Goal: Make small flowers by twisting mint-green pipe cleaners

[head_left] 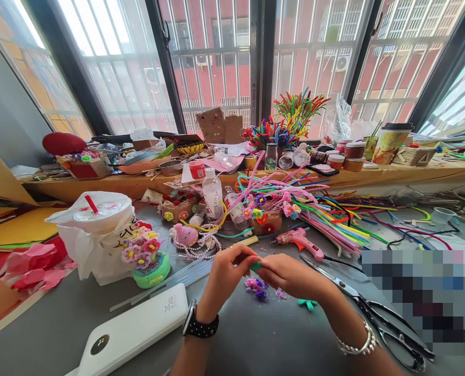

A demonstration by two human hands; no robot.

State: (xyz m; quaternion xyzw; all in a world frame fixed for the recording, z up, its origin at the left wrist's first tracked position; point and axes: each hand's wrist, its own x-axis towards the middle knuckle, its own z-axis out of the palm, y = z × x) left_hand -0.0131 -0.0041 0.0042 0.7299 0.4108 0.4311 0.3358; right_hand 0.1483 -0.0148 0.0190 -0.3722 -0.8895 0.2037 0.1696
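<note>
My left hand (pixel 229 269), with a watch on its wrist, pinches a small green pipe cleaner piece (pixel 255 265). My right hand (pixel 289 272), with a silver bracelet at the wrist, closes on the same piece from the other side. Fingers cover most of it, so its exact shape is hidden. Just below the hands lie small purple and pink fuzzy pieces (pixel 258 288). A bent green pipe cleaner piece (pixel 306 304) rests under my right forearm. Behind the right hand is a pink glue gun (pixel 301 242).
Large black-handled scissors (pixel 368 308) lie open at the right. On the left are a white power bank (pixel 134 329), a green pot of crocheted-looking flowers (pixel 152 269) and a bagged cup (pixel 99 235). Behind spreads a bundle of coloured pipe cleaners (pixel 326 219), before a crowded sill (pixel 138 183).
</note>
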